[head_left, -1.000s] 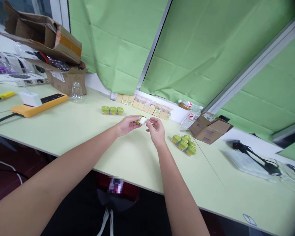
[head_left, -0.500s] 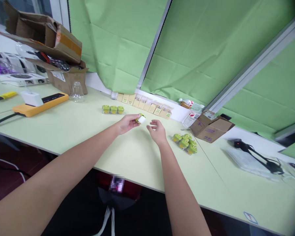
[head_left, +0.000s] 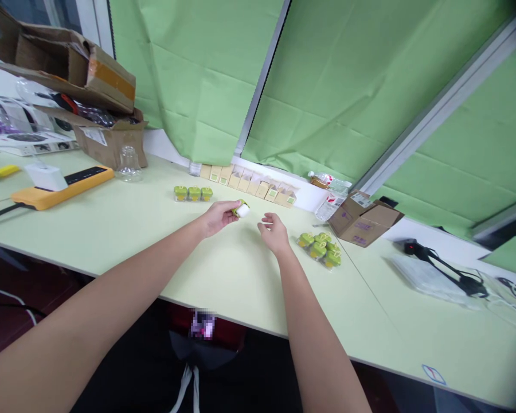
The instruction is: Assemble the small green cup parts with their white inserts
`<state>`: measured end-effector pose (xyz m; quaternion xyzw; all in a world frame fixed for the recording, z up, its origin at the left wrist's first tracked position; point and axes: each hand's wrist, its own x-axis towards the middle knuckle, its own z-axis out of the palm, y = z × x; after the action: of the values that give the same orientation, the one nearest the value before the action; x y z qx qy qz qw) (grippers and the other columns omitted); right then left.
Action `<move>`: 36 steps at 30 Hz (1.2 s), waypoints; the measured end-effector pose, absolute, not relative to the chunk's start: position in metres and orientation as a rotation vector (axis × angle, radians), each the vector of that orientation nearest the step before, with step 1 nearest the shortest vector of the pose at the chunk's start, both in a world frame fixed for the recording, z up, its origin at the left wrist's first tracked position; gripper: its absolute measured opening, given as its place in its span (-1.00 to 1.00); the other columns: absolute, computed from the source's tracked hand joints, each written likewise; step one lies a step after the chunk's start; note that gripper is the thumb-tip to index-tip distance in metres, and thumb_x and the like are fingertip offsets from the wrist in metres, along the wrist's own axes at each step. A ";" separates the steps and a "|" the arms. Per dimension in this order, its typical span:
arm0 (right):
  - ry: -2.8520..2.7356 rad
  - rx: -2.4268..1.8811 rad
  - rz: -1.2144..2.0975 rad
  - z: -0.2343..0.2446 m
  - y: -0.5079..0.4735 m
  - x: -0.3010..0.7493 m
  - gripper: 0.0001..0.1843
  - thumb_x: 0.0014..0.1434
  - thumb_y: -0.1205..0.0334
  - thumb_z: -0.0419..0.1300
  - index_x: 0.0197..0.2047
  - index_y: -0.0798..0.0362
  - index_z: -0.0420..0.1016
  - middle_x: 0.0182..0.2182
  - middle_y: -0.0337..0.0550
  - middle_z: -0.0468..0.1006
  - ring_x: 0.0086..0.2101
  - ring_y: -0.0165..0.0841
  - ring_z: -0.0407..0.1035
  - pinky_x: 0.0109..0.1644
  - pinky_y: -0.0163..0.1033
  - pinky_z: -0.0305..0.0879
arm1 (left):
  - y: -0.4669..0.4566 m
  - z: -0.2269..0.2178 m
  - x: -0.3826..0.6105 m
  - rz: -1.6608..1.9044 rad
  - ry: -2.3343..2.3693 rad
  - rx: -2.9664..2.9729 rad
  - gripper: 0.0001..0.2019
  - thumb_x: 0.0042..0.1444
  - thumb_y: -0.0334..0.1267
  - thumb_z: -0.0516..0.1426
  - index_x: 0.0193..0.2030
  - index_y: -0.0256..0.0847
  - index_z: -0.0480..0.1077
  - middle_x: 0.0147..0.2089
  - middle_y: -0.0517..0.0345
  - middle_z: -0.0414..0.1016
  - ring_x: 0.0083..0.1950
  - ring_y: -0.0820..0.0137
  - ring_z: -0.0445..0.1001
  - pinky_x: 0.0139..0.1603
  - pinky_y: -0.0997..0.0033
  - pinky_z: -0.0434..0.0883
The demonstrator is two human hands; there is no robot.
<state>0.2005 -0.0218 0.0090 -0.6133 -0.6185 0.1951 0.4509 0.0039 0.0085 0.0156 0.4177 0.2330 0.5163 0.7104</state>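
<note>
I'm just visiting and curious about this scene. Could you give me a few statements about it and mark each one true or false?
The left hand holds a small green and white object. True.
The right hand is holding one too. False: it is empty and apart from the object.
Three green objects stand in a row on the table. True.
The curtains are blue. False: they are green.
A clear jar stands in front of a cardboard box. True.
</note>
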 end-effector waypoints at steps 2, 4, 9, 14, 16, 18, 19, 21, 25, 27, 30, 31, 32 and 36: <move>-1.513 -1.320 0.607 0.013 -0.024 0.197 -0.48 0.09 -0.04 0.24 0.07 -0.02 0.32 0.00 -0.03 0.50 -0.11 -0.26 0.45 -0.04 -0.09 0.41 | 0.007 0.016 0.005 1.132 0.508 0.957 -0.74 -0.04 -0.19 0.35 -0.23 -0.31 0.57 -0.19 0.02 0.55 -0.21 0.44 0.47 -0.16 0.47 0.40; -1.538 -1.168 0.676 0.014 -0.024 0.193 -0.43 0.11 -0.04 0.23 0.14 -0.06 0.26 0.06 -0.04 0.47 -0.04 -0.26 0.43 -0.04 -0.12 0.42 | 0.007 0.015 0.006 1.123 0.508 0.981 -0.73 -0.05 -0.19 0.36 -0.24 -0.32 0.57 -0.22 0.03 0.55 -0.21 0.44 0.47 -0.18 0.48 0.40; -1.590 -1.582 0.515 0.006 -0.020 0.202 -0.50 -0.02 0.11 0.33 -0.01 0.02 0.38 -0.06 -0.01 0.52 -0.17 -0.25 0.46 0.03 0.00 0.37 | 0.009 0.016 0.006 1.192 0.531 0.903 -0.74 -0.05 -0.20 0.36 -0.24 -0.31 0.57 -0.13 -0.01 0.56 -0.14 0.40 0.49 -0.13 0.45 0.41; -1.569 -1.197 0.576 0.014 -0.023 0.197 -0.43 0.10 -0.07 0.24 0.13 -0.06 0.29 0.05 -0.02 0.48 -0.03 -0.25 0.43 -0.02 -0.09 0.41 | 0.008 0.015 0.007 1.167 0.512 0.954 -0.72 -0.04 -0.16 0.36 -0.24 -0.31 0.57 -0.18 0.02 0.56 -0.19 0.44 0.48 -0.16 0.48 0.41; -1.614 -1.198 0.521 0.013 -0.024 0.195 -0.37 0.06 -0.05 0.28 0.16 -0.05 0.27 0.05 -0.01 0.48 -0.02 -0.22 0.42 -0.03 -0.08 0.41 | 0.007 0.015 0.007 1.154 0.508 0.954 -0.71 -0.04 -0.14 0.36 -0.24 -0.31 0.57 -0.20 0.03 0.56 -0.22 0.45 0.47 -0.18 0.48 0.41; -1.646 -1.403 0.427 0.010 -0.023 0.197 -0.41 0.01 -0.01 0.32 0.08 0.01 0.35 -0.03 0.02 0.52 -0.10 -0.19 0.43 -0.01 -0.01 0.38 | 0.007 0.015 0.008 1.161 0.507 0.933 -0.72 -0.03 -0.15 0.35 -0.23 -0.30 0.57 -0.19 0.02 0.56 -0.21 0.44 0.48 -0.16 0.47 0.41; -1.645 -1.498 0.397 0.009 -0.023 0.198 -0.44 0.01 0.00 0.32 0.04 0.03 0.38 -0.07 0.02 0.53 -0.12 -0.19 0.44 0.02 0.02 0.36 | 0.007 0.016 0.008 1.168 0.508 0.922 -0.72 -0.03 -0.15 0.35 -0.23 -0.30 0.57 -0.17 0.02 0.56 -0.19 0.44 0.48 -0.16 0.46 0.42; -1.627 -1.515 0.418 0.007 -0.023 0.198 -0.47 0.04 -0.02 0.29 0.03 0.04 0.39 -0.07 0.02 0.54 -0.12 -0.19 0.44 0.03 0.02 0.36 | 0.007 0.017 0.008 1.174 0.514 0.912 -0.72 -0.03 -0.17 0.35 -0.22 -0.30 0.57 -0.15 0.02 0.57 -0.19 0.44 0.49 -0.16 0.47 0.41; -1.609 -1.213 0.494 0.010 -0.022 0.193 -0.36 0.11 -0.09 0.23 0.20 -0.03 0.25 0.08 0.03 0.47 0.04 -0.20 0.38 0.03 -0.07 0.37 | 0.006 0.017 0.009 1.147 0.523 0.931 -0.72 -0.04 -0.16 0.36 -0.23 -0.31 0.56 -0.21 0.03 0.56 -0.24 0.46 0.47 -0.21 0.49 0.40; -1.632 -1.341 0.443 0.008 -0.021 0.195 -0.33 0.06 -0.06 0.28 0.19 -0.01 0.27 0.08 0.05 0.46 0.05 -0.16 0.37 0.08 -0.02 0.34 | 0.007 0.017 0.009 1.161 0.550 0.901 -0.73 -0.04 -0.17 0.35 -0.24 -0.30 0.55 -0.22 0.03 0.56 -0.25 0.45 0.47 -0.21 0.49 0.41; -1.622 -1.584 0.369 0.007 -0.021 0.204 -0.36 0.02 0.02 0.32 0.14 0.05 0.33 0.02 0.10 0.49 0.03 -0.11 0.37 0.15 0.06 0.26 | 0.008 0.017 0.008 1.198 0.584 0.857 -0.74 -0.02 -0.17 0.34 -0.23 -0.28 0.55 -0.18 0.03 0.57 -0.23 0.45 0.48 -0.21 0.49 0.42; -1.600 -1.568 0.396 0.008 -0.021 0.205 -0.35 0.03 0.01 0.31 0.15 0.05 0.32 0.02 0.10 0.48 0.02 -0.11 0.37 0.12 0.05 0.29 | 0.008 0.018 0.008 1.200 0.586 0.863 -0.73 -0.02 -0.17 0.34 -0.22 -0.28 0.55 -0.17 0.03 0.57 -0.23 0.45 0.48 -0.21 0.49 0.42; -1.579 -1.497 0.436 0.010 -0.021 0.206 -0.34 0.05 -0.03 0.29 0.18 0.03 0.29 0.04 0.09 0.47 0.04 -0.13 0.37 0.10 0.01 0.32 | 0.007 0.018 0.008 1.196 0.585 0.877 -0.73 -0.01 -0.16 0.34 -0.21 -0.28 0.55 -0.17 0.03 0.57 -0.23 0.45 0.48 -0.20 0.48 0.42; -1.616 -1.211 0.505 0.011 -0.022 0.199 -0.28 0.09 -0.06 0.26 0.26 -0.08 0.16 0.14 0.03 0.41 0.12 -0.19 0.31 0.11 -0.06 0.32 | 0.003 0.021 0.010 1.161 0.575 0.942 -0.74 -0.01 -0.16 0.34 -0.24 -0.30 0.55 -0.21 0.03 0.56 -0.24 0.45 0.48 -0.20 0.47 0.41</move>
<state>0.1987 -0.0224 0.0113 -0.5021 -0.6697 0.2092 0.5056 0.0097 0.0026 0.0208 0.4221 0.2576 0.5203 0.6962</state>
